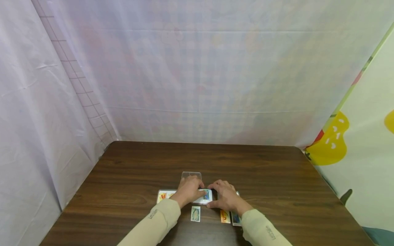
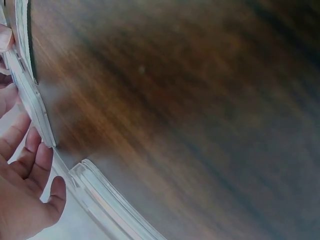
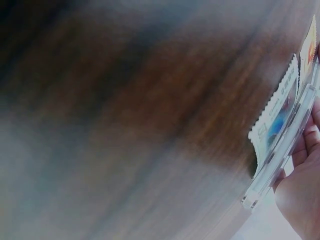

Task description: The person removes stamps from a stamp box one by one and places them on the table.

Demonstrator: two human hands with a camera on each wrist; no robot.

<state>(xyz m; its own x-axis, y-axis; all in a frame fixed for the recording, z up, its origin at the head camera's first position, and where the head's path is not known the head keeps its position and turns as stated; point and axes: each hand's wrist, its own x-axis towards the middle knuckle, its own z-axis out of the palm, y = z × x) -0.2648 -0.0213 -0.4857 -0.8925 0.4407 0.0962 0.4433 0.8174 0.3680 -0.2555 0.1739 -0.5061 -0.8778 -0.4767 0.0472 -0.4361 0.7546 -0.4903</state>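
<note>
Near the front of the table lies a clear plastic case (image 1: pixel 209 201) with a blue stamp (image 1: pixel 206 194) showing in it. My left hand (image 1: pixel 188 189) reaches over it from the left, thumb by the stamp and fingers bent at the case. From the right, my right hand (image 1: pixel 226 196) grips the case's end, fingers at the far edge and thumb at the near edge. Another clear case (image 3: pixel 280 155) sits under the right hand, mostly hidden. In the left wrist view, the fingers (image 2: pixel 42 160) curl close along the plastic edge.
A case with orange stamps (image 1: pixel 162 197) lies left of my hands, and a clear plastic piece (image 1: pixel 191 174) behind them. In front are a green stamp (image 1: pixel 195 214), an orange stamp (image 1: pixel 225 216) and a dark blue stamp (image 1: pixel 236 219). Curtains (image 1: pixel 200 85) surround the brown table (image 1: pixel 123 171).
</note>
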